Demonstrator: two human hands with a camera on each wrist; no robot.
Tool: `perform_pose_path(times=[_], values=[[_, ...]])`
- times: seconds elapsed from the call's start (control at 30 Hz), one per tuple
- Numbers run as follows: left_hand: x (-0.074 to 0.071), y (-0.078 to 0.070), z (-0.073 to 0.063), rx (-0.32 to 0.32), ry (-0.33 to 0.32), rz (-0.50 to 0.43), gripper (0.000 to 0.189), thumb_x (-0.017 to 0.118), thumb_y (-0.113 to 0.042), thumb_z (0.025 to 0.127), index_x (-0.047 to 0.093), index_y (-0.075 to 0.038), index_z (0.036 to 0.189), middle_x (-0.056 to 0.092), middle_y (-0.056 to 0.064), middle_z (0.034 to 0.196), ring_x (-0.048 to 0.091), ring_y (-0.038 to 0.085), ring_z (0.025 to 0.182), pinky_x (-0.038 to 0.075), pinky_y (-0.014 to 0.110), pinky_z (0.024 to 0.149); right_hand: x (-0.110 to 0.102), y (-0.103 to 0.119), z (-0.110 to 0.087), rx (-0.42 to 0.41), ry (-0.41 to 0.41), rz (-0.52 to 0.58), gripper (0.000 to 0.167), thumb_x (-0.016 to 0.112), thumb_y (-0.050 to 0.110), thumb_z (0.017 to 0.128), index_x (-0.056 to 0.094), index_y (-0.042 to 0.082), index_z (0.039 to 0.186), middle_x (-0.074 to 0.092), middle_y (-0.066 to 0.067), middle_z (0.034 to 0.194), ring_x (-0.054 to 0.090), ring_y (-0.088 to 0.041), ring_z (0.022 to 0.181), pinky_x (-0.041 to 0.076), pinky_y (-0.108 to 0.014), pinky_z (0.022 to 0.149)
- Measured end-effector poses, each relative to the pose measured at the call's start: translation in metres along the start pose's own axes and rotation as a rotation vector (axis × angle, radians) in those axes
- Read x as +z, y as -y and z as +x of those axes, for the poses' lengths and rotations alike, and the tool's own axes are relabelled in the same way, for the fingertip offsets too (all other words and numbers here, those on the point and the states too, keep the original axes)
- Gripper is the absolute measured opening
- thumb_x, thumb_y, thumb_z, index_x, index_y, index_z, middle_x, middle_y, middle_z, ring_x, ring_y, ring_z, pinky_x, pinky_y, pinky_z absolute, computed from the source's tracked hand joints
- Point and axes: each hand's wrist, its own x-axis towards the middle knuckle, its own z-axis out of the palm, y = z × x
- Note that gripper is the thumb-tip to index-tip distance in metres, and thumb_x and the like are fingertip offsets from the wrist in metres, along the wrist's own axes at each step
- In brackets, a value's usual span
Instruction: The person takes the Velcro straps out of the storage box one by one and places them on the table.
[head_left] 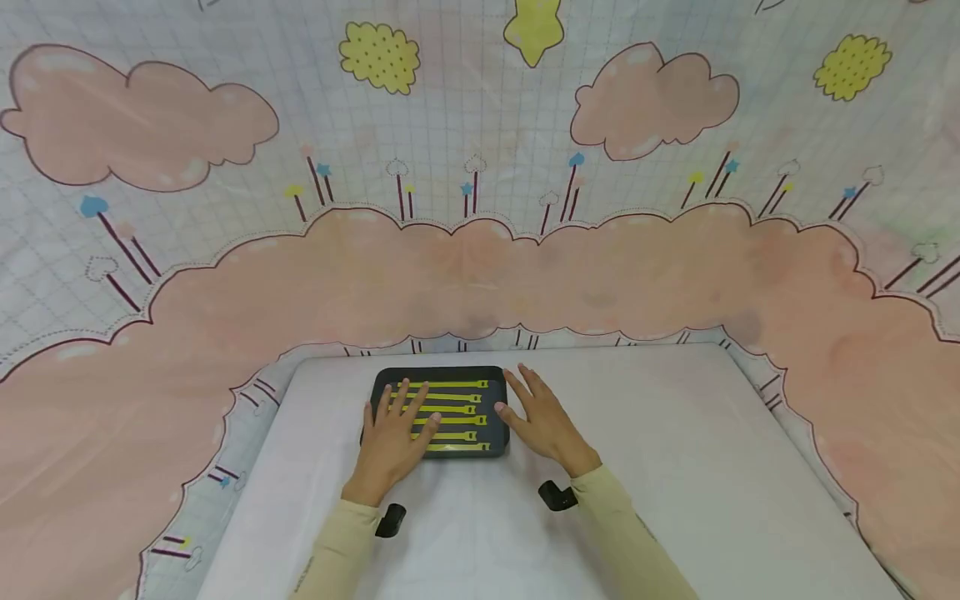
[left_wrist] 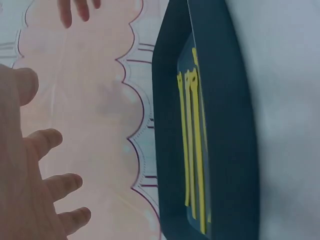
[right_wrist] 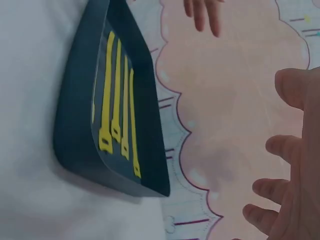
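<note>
A dark rectangular tray (head_left: 450, 372) stands on the white table. Inside it, several yellow cable ties (head_left: 453, 409) with slotted heads lie roughly parallel, lengthwise, heads to the right. My left hand (head_left: 392, 446) is over the tray's left part with fingers spread, hiding the left ends of the ties. At the tray's right edge is my right hand (head_left: 553, 427), its fingers also spread. Both wrist views show the left hand (left_wrist: 27, 165) and the right hand (right_wrist: 295, 170) raised above the tray, apart from it and holding nothing.
The white table (head_left: 660, 433) extends to the right of the tray and in front of it. Behind and around it hangs a patterned cloth (head_left: 480, 283) with pink clouds and yellow shapes. Each wrist wears a small black device (head_left: 557, 496).
</note>
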Motion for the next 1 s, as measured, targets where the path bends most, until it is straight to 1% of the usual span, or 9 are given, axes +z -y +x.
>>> perform_pose_path(times=[0.13, 0.33, 0.43, 0.5, 0.57, 0.63, 0.73, 0.83, 1.0], values=[[0.001, 0.011, -0.001, -0.032, -0.006, -0.046, 0.062, 0.040, -0.053, 0.101, 0.034, -0.021, 0.154, 0.025, 0.016, 0.162, 0.018, 0.044, 0.149, 0.013, 0.071, 0.114, 0.006, -0.001, 0.003, 0.019, 0.036, 0.106, 0.068, 0.045, 0.056, 0.099, 0.026, 0.026, 0.157, 0.018, -0.008, 0.165, 0.022, -0.037, 0.150, 0.028, -0.063, 0.114], [0.004, 0.030, -0.002, -0.056, -0.055, -0.119, 0.059, 0.047, -0.041, 0.102, 0.035, -0.015, 0.153, 0.026, 0.022, 0.160, 0.021, 0.049, 0.146, 0.027, 0.072, 0.108, 0.014, -0.002, 0.009, 0.014, 0.047, 0.172, 0.066, 0.049, 0.054, 0.098, 0.032, 0.023, 0.154, 0.028, -0.009, 0.162, 0.033, -0.037, 0.146, 0.032, -0.061, 0.113], [0.004, 0.040, -0.004, -0.099, -0.056, -0.164, 0.059, 0.049, -0.035, 0.102, 0.032, -0.015, 0.154, 0.024, 0.023, 0.161, 0.020, 0.049, 0.146, 0.030, 0.072, 0.106, 0.018, -0.001, 0.012, 0.011, 0.050, 0.208, 0.063, 0.053, 0.049, 0.098, 0.037, 0.019, 0.152, 0.035, -0.009, 0.158, 0.036, -0.036, 0.144, 0.033, -0.059, 0.113], [0.004, 0.048, -0.006, -0.134, -0.052, -0.199, 0.059, 0.049, -0.032, 0.102, 0.030, -0.014, 0.155, 0.023, 0.024, 0.161, 0.020, 0.049, 0.146, 0.030, 0.070, 0.108, 0.022, -0.001, 0.013, 0.008, 0.054, 0.246, 0.060, 0.056, 0.042, 0.098, 0.041, 0.015, 0.149, 0.040, -0.010, 0.155, 0.040, -0.035, 0.141, 0.036, -0.056, 0.112], [0.005, 0.055, -0.006, -0.177, -0.045, -0.242, 0.059, 0.048, -0.029, 0.102, 0.028, -0.014, 0.156, 0.021, 0.023, 0.161, 0.021, 0.048, 0.146, 0.028, 0.069, 0.109, 0.025, -0.002, 0.016, 0.005, 0.061, 0.294, 0.055, 0.060, 0.037, 0.098, 0.046, 0.012, 0.146, 0.045, -0.011, 0.151, 0.046, -0.037, 0.136, 0.041, -0.054, 0.109], [0.005, 0.062, -0.007, -0.218, -0.040, -0.285, 0.058, 0.046, -0.027, 0.103, 0.026, -0.013, 0.156, 0.020, 0.023, 0.162, 0.022, 0.047, 0.146, 0.026, 0.068, 0.112, 0.029, -0.003, 0.019, -0.009, 0.062, 0.323, 0.050, 0.063, 0.031, 0.097, 0.053, 0.009, 0.140, 0.054, -0.013, 0.143, 0.056, -0.034, 0.124, 0.048, -0.050, 0.102], [0.005, 0.070, -0.009, -0.262, -0.043, -0.347, 0.056, 0.043, -0.022, 0.104, 0.026, -0.011, 0.156, 0.022, 0.024, 0.161, 0.025, 0.047, 0.145, 0.026, 0.066, 0.113, 0.036, -0.003, 0.026, -0.027, 0.075, 0.339, 0.041, 0.067, 0.026, 0.095, 0.061, 0.007, 0.131, 0.064, -0.013, 0.130, 0.064, -0.028, 0.109, 0.054, -0.043, 0.092], [0.006, 0.073, -0.010, -0.295, -0.046, -0.404, 0.054, 0.042, -0.018, 0.104, 0.027, -0.008, 0.155, 0.026, 0.025, 0.159, 0.026, 0.046, 0.145, 0.026, 0.063, 0.115, 0.042, -0.001, 0.032, -0.047, 0.101, 0.346, 0.035, 0.068, 0.022, 0.093, 0.066, 0.005, 0.124, 0.070, -0.012, 0.120, 0.067, -0.022, 0.103, 0.056, -0.036, 0.087], [0.011, 0.080, -0.012, -0.354, -0.047, -0.448, 0.053, 0.040, -0.013, 0.102, 0.029, -0.007, 0.154, 0.034, 0.027, 0.155, 0.039, 0.046, 0.138, 0.036, 0.062, 0.109, 0.049, 0.004, 0.040, -0.057, 0.164, 0.363, 0.029, 0.071, 0.017, 0.090, 0.071, 0.004, 0.116, 0.073, -0.008, 0.109, 0.068, -0.017, 0.093, 0.056, -0.028, 0.081]])
